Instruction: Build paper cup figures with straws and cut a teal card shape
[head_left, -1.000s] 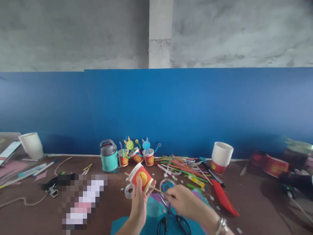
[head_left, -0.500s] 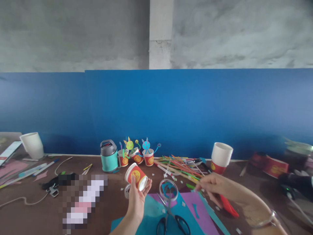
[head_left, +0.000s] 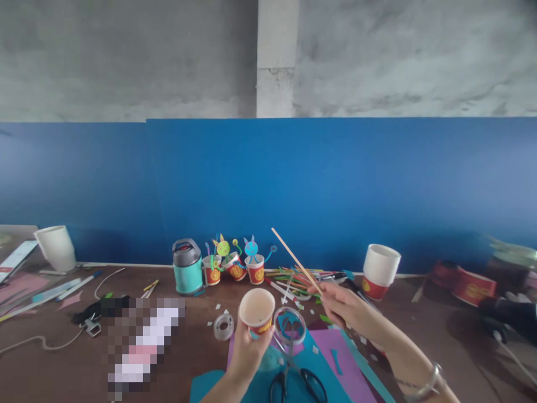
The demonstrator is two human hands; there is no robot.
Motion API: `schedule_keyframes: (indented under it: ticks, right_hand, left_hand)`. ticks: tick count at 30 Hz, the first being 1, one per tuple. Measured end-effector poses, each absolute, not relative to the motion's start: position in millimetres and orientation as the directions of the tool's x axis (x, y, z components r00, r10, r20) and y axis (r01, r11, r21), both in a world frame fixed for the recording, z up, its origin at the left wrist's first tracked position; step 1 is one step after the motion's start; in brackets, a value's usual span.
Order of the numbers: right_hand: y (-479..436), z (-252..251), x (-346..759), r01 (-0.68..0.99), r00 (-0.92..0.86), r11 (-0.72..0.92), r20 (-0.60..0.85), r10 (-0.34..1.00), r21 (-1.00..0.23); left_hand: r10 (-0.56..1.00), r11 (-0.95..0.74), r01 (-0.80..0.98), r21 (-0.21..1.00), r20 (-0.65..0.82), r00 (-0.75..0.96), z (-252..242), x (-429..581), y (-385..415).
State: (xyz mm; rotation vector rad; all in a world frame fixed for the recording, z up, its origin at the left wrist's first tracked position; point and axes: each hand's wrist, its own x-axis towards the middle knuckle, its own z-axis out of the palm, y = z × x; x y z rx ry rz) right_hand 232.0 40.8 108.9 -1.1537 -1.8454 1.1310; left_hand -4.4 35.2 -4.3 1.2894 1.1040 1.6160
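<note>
In my left hand (head_left: 247, 351) is a red and white paper cup (head_left: 257, 311), its open mouth tipped toward me. My right hand (head_left: 342, 305) pinches the lower end of a thin wooden stick (head_left: 297, 259), which slants up and to the left. Black-handled scissors (head_left: 289, 366) lie below the hands on teal and purple paper (head_left: 325, 369). Between the hands stands a round clear container (head_left: 289, 324) with blue scraps inside. A roll of clear tape (head_left: 224, 326) rests left of the cup.
Behind are several decorated paper cups (head_left: 255, 271), a turquoise lidded jar (head_left: 188, 274) and a pile of coloured sticks (head_left: 304, 280). Stacked white cups (head_left: 381, 263) stand at the right, another white cup (head_left: 56, 249) at the far left. A sleeve (head_left: 512, 310) shows at the right edge.
My left hand has moved right and turned the cup from lying sideways to mouth up. My right hand has moved left and lifted a wooden stick from the table.
</note>
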Motion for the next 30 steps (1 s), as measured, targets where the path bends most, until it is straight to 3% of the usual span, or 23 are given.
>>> schedule_keyframes:
  ticks: [3,8,14,20,24,30]
  right_hand:
    - [33,120,236,0.33,-0.383,0.203,0.067,0.922,-0.922]
    - [20,139,242,0.317,-0.266,0.142,0.055,0.962,-0.938]
    - [10,150,238,0.284,-0.118,0.211,0.184,0.976,-0.936]
    - [2,147,211,0.421,-0.252,0.349,0.261,0.932,-0.838]
    - [-4,146,198,0.503,-0.244,0.41,0.331,0.912,-0.761]
    - [-9,147,193,0.478,-0.279,0.441,0.345,0.896,-0.76]
  left_hand:
    - [0.867,-0.424,0.147,0.894,0.447,-0.22,-5,-4,35]
    - [0.797,-0.474,0.259,0.842,0.535,-0.28,-13,-7,41]
    - [0.783,-0.481,0.301,0.824,0.558,-0.275,-15,-7,41]
    - [0.767,-0.525,0.322,0.788,0.602,-0.223,-4,-4,30]
    - [0.782,-0.52,0.292,0.803,0.585,-0.216,1,-3,26]
    - [0.795,-0.504,0.273,0.819,0.564,-0.223,2,-3,26]
